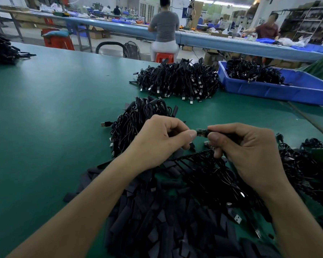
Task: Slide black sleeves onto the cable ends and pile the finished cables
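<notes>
The right fingers are curled tight, thumb and forefinger pinching a cable end whose bare metal-and-board tip sticks out toward the left hand. The left fingers are curled too, thumb against forefinger, closed at the very tip of that cable end. I cannot tell whether a sleeve sits between them; the thumb hides the spot. A dark stub shows under the left knuckles, but it is too small for me to name. Both hands hover above the counter, wrists raised, forearms coming in from the bottom edge. The right hand has its back toward me, and a bunch of cables fans out from below it.

Beneath the forearms lies a heap of black sleeves, cut off by the lower edge. Just behind the left hand is a pile of coiled cables, and a bigger pile lies farther back. Beside that pile stands a blue bin with more black cables heaped at its far end. A tangle of cables runs off the right edge.
</notes>
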### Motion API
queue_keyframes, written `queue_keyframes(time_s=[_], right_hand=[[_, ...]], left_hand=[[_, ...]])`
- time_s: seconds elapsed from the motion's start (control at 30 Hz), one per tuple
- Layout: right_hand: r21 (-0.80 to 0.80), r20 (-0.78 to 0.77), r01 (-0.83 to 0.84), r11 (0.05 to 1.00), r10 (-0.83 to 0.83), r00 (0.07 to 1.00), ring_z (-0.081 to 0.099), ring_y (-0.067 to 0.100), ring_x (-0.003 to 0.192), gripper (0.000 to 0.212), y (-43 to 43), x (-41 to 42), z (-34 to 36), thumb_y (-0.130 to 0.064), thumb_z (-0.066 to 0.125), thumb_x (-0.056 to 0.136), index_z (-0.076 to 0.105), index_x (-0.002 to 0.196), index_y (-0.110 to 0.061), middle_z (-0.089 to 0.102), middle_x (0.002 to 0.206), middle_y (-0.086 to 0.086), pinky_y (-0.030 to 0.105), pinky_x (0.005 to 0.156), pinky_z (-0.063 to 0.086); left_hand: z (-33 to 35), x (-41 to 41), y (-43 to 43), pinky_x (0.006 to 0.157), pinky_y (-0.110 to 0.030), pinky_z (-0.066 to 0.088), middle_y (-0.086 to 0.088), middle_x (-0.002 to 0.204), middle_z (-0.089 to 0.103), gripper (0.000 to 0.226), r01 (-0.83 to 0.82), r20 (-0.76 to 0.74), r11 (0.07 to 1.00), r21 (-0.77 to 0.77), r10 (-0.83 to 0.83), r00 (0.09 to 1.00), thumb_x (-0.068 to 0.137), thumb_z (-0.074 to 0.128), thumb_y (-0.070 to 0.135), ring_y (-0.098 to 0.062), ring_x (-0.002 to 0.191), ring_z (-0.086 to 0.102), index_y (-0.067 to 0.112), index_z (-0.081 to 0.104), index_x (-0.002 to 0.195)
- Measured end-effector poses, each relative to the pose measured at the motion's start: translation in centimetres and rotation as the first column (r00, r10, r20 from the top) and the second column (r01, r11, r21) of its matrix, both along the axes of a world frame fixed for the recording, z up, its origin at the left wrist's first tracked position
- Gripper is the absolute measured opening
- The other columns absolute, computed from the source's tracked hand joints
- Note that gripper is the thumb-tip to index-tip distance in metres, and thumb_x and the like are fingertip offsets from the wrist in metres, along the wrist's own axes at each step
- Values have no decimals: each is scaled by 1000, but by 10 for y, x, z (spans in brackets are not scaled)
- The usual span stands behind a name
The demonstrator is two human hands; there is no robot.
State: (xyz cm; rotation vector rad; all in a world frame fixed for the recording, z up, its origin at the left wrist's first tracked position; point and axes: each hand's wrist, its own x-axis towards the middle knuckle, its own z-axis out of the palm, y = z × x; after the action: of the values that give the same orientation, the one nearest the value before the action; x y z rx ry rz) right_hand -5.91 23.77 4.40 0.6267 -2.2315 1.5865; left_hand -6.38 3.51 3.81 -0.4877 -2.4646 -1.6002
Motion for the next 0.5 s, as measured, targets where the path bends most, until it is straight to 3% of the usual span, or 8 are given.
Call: queue_keyframes(time_s=[0.13,0.33,0.5], right_hand=[[59,-7,-34,998,35,999,66,8,56,20,0,0,-1,-31,72,77,74,96,-32,72,68,-9,13,62,51],[66,-29,-50,997,52,998,67,7,59,19,2,-1,-2,-30,71,79,74,98,-33,73,71,-13,11,64,50],[-24,16,-55,998,56,998,66,9,54,11,1,-2,-6,-28,70,82,75,91,-29,74,74,-4,9,53,46]], left_hand=[[0,0,-1,54,-16,46,7,70,73,16,49,-2,999,-10,-49,999,94,68,26,-5,54,58,16,74,83],[-1,1,-1,51,-10,40,5,71,73,15,76,-27,997,-17,-77,997,95,67,23,2,50,53,15,74,84],[-1,2,0,50,-12,39,4,69,72,14,87,-20,996,-27,-88,996,95,67,22,1,50,51,15,73,84]])
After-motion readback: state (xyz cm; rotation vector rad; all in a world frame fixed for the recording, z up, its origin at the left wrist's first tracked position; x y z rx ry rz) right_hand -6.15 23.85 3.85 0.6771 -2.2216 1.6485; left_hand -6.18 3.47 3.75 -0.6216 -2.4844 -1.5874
